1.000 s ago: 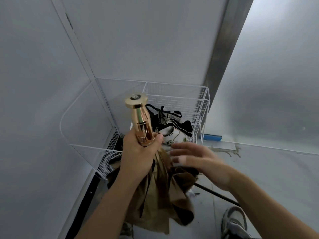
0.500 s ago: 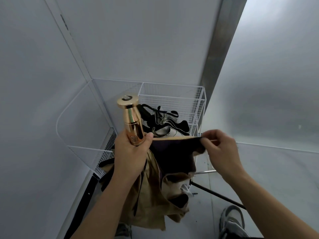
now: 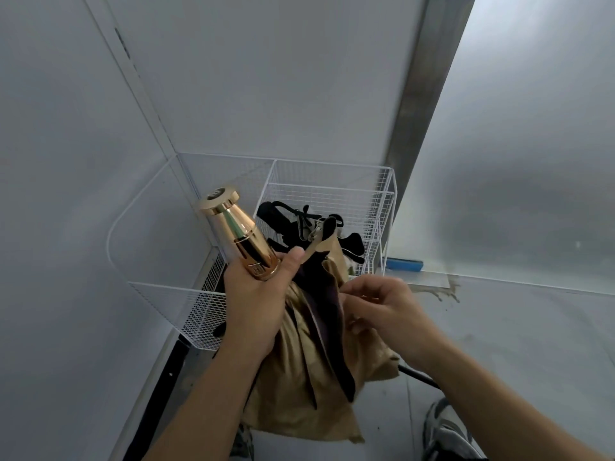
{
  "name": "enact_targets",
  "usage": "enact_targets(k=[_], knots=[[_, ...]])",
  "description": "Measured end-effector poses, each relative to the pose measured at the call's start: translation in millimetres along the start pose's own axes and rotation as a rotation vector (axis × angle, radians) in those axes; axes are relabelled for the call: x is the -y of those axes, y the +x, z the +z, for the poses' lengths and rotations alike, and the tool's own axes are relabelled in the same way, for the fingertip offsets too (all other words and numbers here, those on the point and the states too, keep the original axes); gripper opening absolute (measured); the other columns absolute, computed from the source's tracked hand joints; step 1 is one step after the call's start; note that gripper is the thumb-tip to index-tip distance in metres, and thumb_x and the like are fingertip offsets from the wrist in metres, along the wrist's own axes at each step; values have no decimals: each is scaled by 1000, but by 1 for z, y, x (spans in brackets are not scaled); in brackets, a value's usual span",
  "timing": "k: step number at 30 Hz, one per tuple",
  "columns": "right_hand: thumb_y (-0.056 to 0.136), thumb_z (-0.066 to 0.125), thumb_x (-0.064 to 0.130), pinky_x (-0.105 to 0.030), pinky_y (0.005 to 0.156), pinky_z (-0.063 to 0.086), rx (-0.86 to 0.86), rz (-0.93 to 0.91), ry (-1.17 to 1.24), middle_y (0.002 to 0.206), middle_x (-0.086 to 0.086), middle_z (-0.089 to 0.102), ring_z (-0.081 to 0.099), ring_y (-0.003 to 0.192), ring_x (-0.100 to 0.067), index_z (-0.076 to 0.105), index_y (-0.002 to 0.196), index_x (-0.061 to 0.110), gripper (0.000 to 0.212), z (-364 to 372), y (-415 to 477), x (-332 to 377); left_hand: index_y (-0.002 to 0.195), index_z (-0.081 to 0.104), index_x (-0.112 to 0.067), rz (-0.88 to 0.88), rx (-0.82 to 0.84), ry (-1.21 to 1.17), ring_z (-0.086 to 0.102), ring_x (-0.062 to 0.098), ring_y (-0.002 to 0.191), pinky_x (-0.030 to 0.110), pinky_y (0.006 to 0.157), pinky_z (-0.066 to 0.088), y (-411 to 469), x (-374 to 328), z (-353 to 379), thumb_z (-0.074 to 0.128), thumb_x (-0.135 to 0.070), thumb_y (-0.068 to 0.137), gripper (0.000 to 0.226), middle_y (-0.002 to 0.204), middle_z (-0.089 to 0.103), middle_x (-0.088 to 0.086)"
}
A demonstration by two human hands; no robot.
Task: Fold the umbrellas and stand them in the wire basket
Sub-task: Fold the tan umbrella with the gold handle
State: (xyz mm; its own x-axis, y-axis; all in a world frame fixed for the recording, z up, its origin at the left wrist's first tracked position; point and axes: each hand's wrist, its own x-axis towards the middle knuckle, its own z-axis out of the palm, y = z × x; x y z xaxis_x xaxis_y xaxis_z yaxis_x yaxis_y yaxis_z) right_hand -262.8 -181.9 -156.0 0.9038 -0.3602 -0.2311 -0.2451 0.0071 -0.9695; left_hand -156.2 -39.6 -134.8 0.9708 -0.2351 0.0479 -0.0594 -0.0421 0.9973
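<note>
My left hand [image 3: 254, 296] grips the base of a shiny gold umbrella handle [image 3: 238, 232], which points up and to the left. The tan and dark canopy [image 3: 309, 371] hangs loose below that hand, and its closing strap [image 3: 317, 239] sticks up past my left thumb. My right hand [image 3: 382, 311] pinches a fold of the canopy fabric just right of the dark panel. Behind stands the white wire basket [image 3: 382, 201] in the corner, with dark folded umbrellas [image 3: 289, 224] and straps inside it.
Grey walls close in at left and behind. A metal post [image 3: 422, 104] rises right of the basket. A blue block [image 3: 404, 264] lies on the floor by the wall. A black rod [image 3: 419, 377] lies on the floor, and my shoe [image 3: 446, 434] shows at lower right.
My right hand has come back in from stretching the fabric out to the right and now pinches the canopy close to the shaft. The handle has tilted left and the strap now stands up.
</note>
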Motion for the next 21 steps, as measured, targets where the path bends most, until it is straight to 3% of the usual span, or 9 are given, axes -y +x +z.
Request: enact_targets(k=[4, 9, 13, 15, 18, 19, 21], knots=[[92, 65, 14, -24, 68, 56, 0, -22, -84, 87, -10, 73, 69, 80, -25, 71, 90, 12, 7, 7, 3, -3, 69, 64, -15, -14, 64, -44, 68, 10, 69, 19, 66, 53, -5, -4, 5, 78, -35, 66, 24, 66, 69, -4], [94, 59, 10, -19, 65, 52, 108, -35, -93, 86, -7, 73, 69, 73, -12, 69, 97, 5, 11, 17, 1, -6, 69, 64, -7, 19, 92, 56, 66, 15, 64, 21, 62, 54, -6, 0, 8, 83, -9, 74, 20, 65, 67, 2], [94, 56, 48, -20, 69, 52, 194, 52, -60, 85, 1, 69, 66, 76, -12, 70, 100, 17, 35, 13, -1, 2, 80, 67, -3, 14, -4, 154, 67, 18, 68, 31, 67, 56, 0, 8, 4, 75, -9, 81, 10, 73, 68, 7], [84, 69, 45, -22, 74, 53, 220, 66, -155, 93, 8, 71, 68, 85, -8, 70, 104, 26, 27, 9, -2, 1, 83, 67, 0, 7, -53, 167, 66, 25, 72, 41, 72, 56, 4, 12, 2, 74, -12, 83, 14, 76, 68, 13], [85, 72, 24, -26, 75, 54, -42, 3, -655, 88, 13, 69, 64, 79, -4, 72, 99, 29, 15, 4, 2, -7, 84, 66, -2, 18, -78, 204, 66, 26, 77, 43, 75, 55, 9, 15, -2, 74, -17, 84, 17, 81, 68, 13], [88, 68, 17, -23, 68, 52, -159, 2, -681, 83, 13, 68, 63, 72, -4, 73, 96, 28, 15, 0, 5, -8, 83, 64, -3, 28, -73, 222, 65, 26, 77, 42, 75, 54, 10, 15, -4, 74, -17, 85, 17, 81, 67, 13], [89, 61, 3, -20, 57, 47, -378, 17, -444, 74, 5, 70, 64, 63, -12, 73, 82, 23, 24, -16, 10, -6, 81, 60, -4, 30, -77, 246, 63, 25, 75, 40, 71, 52, 13, 16, -8, 74, -17, 85, 19, 79, 64, 13]])
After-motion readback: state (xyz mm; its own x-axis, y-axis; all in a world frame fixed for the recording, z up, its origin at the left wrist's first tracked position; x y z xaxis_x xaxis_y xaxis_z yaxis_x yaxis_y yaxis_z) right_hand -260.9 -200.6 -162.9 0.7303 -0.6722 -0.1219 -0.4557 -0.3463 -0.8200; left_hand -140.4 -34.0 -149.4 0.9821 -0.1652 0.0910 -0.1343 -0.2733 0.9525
